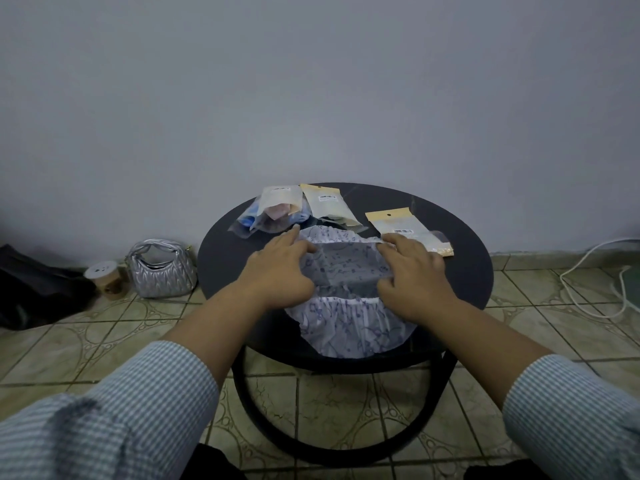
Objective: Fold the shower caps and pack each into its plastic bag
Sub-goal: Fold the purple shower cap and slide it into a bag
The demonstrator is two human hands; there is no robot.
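A translucent white shower cap [349,320] with a blue print lies spread on the round black table [460,244], its near edge hanging over the front rim. My left hand [282,270] grips the cap's left side with curled fingers, its index finger stretched toward the far edge. On the right side my right hand [414,275] pinches the cap, holding its far edge up. An empty plastic bag [405,226] with a tan header lies just behind my right hand. Two more bags lie at the back: one [277,213] holds folded caps, another [329,204] has a tan header.
A silver quilted handbag [161,268] and a lidded paper cup [104,277] stand on the tiled floor left of the table, beside a dark bag [34,289]. A white cable [595,282] loops on the floor at the right. A plain wall stands behind.
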